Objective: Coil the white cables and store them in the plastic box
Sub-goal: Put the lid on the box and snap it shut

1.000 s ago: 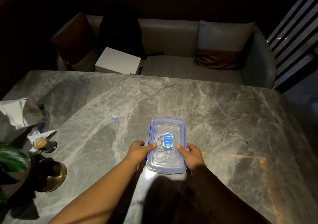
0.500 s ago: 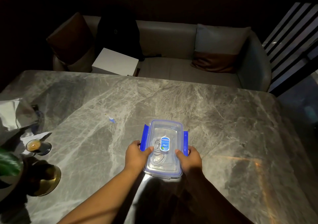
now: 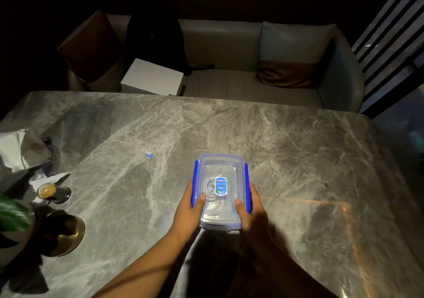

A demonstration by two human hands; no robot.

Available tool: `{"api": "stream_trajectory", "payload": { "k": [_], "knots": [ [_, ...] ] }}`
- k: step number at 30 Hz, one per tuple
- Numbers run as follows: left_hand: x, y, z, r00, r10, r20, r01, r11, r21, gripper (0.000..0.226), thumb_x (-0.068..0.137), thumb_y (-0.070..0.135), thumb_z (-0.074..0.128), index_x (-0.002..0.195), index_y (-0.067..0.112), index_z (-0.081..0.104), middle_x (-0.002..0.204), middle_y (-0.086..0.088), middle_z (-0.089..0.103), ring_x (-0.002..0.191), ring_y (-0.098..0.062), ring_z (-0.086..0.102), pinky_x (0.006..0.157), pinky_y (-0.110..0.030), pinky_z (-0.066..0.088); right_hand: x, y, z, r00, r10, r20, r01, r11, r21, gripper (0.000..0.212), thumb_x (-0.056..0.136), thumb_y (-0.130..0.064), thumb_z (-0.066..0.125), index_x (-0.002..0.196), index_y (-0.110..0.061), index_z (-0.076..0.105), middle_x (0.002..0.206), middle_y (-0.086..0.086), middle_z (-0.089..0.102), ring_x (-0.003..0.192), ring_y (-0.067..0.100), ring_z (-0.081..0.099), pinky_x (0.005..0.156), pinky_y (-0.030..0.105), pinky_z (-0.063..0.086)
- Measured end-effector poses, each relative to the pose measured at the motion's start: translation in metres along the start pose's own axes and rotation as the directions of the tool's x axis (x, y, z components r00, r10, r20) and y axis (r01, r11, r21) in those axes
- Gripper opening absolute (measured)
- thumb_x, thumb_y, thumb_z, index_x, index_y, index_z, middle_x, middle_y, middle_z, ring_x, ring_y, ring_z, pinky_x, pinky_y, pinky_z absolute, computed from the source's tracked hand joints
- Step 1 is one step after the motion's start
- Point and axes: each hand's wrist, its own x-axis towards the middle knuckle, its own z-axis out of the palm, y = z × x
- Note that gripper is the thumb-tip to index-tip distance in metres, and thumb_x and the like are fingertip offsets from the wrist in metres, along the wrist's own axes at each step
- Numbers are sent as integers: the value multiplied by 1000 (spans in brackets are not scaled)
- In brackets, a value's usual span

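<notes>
A clear plastic box [image 3: 220, 167] with a lid and blue side clips sits on the marble table in front of me. Coiled white cables [image 3: 210, 197] lie inside it, under a blue-and-white label on the lid. My left hand [image 3: 187, 213] grips the box's left side, thumb on the lid, fingers at the left blue clip [image 3: 195, 183]. My right hand [image 3: 251, 215] grips the right side the same way, at the right blue clip [image 3: 247, 185].
The grey marble table [image 3: 298, 160] spreads all around. At the left stand a small glass cup [image 3: 49, 191], a gold-based dark object [image 3: 66, 235], crumpled paper [image 3: 20, 151] and a plant leaf [image 3: 11, 213]. A tiny blue scrap [image 3: 149, 154] lies left of the box. A sofa holds a white box [image 3: 152, 77].
The blue side clips, flat against the box one second ago, now stand out from both sides. My hands have slid from the lid top onto the box's sides.
</notes>
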Motion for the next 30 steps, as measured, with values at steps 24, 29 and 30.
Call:
{"api": "stream_trajectory", "payload": {
  "k": [24,29,30],
  "knots": [
    [7,-9,-3,997,77,14,-77,947,313,48,95,37,45,143,37,42,125,13,63,114,-4,59,94,-20,45,-5,-13,4,993,-107,-59,95,980,-175,57,90,-39,43,145,-25,46,113,-5,72,98,10,69,82,32,57],
    [7,-7,1,994,108,4,-102,931,350,49,93,35,43,142,33,44,125,14,59,115,-6,57,90,-15,40,-4,-13,4,993,-108,-55,97,979,-177,59,90,-41,41,145,-25,46,115,-4,72,100,11,69,83,33,57],
    [7,-8,1,994,107,-2,-100,929,355,49,93,35,42,142,34,43,125,14,59,114,-5,57,90,-14,40,-4,-12,4,993,-108,-57,96,980,-176,59,90,-41,42,146,-24,46,116,-4,72,101,11,69,84,32,57]
  ]
}}
